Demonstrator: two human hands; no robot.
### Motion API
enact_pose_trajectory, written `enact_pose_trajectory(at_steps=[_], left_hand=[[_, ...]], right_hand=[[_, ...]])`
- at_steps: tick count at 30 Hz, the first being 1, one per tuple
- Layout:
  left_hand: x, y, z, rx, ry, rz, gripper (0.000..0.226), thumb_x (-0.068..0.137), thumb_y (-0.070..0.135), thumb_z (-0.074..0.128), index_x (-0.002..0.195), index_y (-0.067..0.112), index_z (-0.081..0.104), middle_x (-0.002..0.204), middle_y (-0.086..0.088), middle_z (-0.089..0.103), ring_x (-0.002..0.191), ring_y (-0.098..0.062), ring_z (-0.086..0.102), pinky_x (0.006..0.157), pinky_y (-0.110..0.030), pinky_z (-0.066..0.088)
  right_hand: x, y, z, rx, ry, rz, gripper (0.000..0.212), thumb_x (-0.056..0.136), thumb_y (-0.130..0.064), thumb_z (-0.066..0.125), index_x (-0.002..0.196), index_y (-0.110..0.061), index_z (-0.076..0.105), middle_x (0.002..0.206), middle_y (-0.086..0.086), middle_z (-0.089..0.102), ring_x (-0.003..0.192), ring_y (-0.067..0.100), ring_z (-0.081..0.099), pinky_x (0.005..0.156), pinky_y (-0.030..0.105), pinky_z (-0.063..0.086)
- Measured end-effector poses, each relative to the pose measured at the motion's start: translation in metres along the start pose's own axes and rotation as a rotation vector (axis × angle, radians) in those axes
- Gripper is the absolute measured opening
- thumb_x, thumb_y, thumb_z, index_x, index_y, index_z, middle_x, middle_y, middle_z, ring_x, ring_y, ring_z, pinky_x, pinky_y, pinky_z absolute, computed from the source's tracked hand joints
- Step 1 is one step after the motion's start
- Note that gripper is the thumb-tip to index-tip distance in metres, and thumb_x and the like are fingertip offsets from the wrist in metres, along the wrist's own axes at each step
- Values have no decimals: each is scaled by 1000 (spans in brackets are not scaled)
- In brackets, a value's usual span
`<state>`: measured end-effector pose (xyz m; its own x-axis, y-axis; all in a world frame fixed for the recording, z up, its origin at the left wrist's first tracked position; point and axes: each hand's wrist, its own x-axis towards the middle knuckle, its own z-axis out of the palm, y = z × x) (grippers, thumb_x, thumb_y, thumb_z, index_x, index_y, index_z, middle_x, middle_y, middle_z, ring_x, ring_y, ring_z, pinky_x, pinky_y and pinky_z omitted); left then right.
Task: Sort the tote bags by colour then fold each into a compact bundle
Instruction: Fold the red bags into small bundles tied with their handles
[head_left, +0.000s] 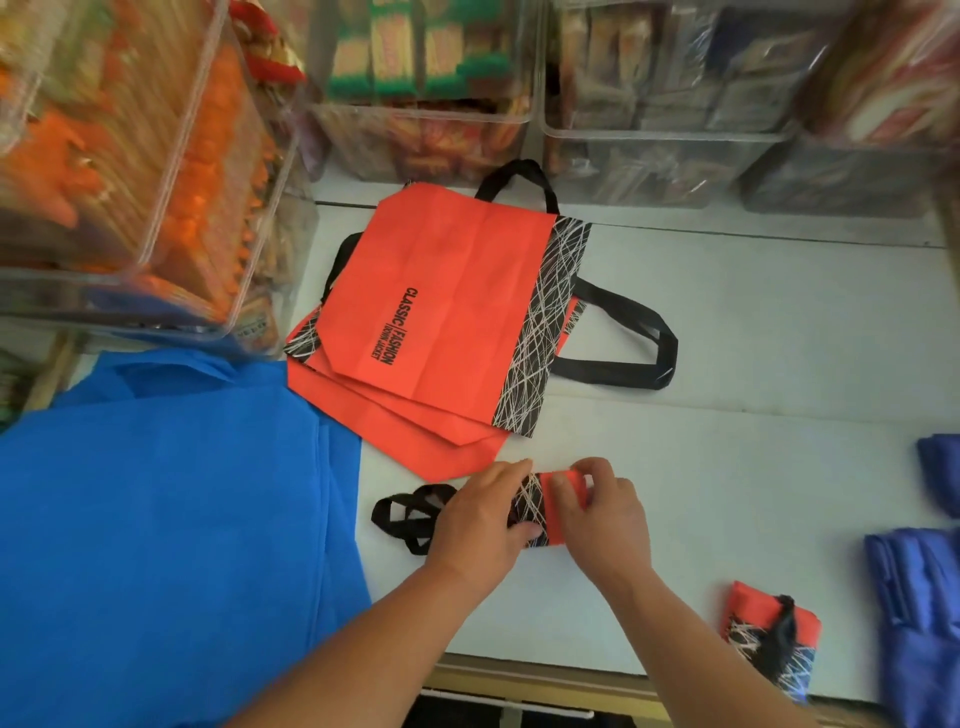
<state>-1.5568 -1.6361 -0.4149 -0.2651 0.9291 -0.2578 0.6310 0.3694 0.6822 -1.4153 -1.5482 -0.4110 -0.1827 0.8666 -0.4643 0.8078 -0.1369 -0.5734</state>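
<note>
left hand (480, 519) grips the patterned end of a part-folded red bag (551, 512), fingers curled over its far edge and thumb at the near side. right hand (605, 512) pinches the plain red end of the same bag with bent fingers. the bag lies between the two hands on a pale white table top (753, 364), toward its front edge, and its black handles (410, 519) lie looped on the table just left of the left hand.

the table has a light wooden front edge (519, 675). at its back stand clear plastic bins (426, 78) packed with wrapped snacks, and another clear bin (130, 156) with orange packets stands at the left. a pile of flat blue bags (166, 519) covers the left part of the table. beside it, beyond the hands, lies a stack of flat red tote bags (441, 312), each with a black band of white scribbled lines and black handles. near the front at the right rests a finished red bundle (769, 629), and at the right edge are folded blue bundles (919, 597), blurred.

the top bag of the red stack carries black print reading "classic | fashion" in capitals. a smaller line beneath it is too small to read.
</note>
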Motion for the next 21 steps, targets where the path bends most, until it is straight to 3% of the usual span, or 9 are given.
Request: enact_pose_trajectory(at_steps=[4,7,9,11,14,18,21], left_hand=[[-21,-5,13,8,-31,32,69,82,31,83,145,23,55,130,11,58,114,-15,54,93,-40,52],[-28,-2,24,84,27,118,61,80,35,79,137,26,60,123,13,62,104,-17,56,86,-40,52],[-29,6,30,136,55,153,48,81,37,69,128,30,62,119,16,61,100,-16,55,85,-38,49],[-30,8,33,121,46,162,49,80,40,66,127,31,62,120,15,59,102,-16,54,87,-35,47],[-44,-11,26,171,2,191,56,80,46,68,133,30,58,118,12,58,104,-16,53,89,-34,47],[-70,-47,10,257,59,258,28,91,36,51,108,28,71,88,10,56,83,-18,53,72,-41,51],[-78,-53,-5,343,36,341,23,94,31,54,110,25,69,93,8,55,85,-18,52,76,-43,51]], right_hand=[[-20,8,3,111,-6,77,35,90,-52,66,117,-31,57,107,0,57,98,23,63,87,44,56],[-34,12,4,31,95,-139,39,97,-33,63,133,-20,57,127,2,53,117,22,56,98,39,50],[-42,16,8,-70,19,-366,45,103,-31,41,145,-17,52,146,-1,49,139,19,43,117,41,35],[-41,28,9,-211,-115,-452,58,104,-42,20,156,-24,38,161,-13,33,156,10,12,128,43,7],[-30,48,6,-426,-157,-502,61,105,-50,12,163,-31,19,169,-15,5,156,7,-13,127,43,-6],[-28,49,11,-540,-148,-486,61,107,-50,11,164,-30,12,171,-10,-1,157,15,-12,127,43,-8],[-27,47,9,-602,-200,-464,65,103,-54,2,164,-32,4,171,-10,-10,156,16,-18,126,45,-11]])
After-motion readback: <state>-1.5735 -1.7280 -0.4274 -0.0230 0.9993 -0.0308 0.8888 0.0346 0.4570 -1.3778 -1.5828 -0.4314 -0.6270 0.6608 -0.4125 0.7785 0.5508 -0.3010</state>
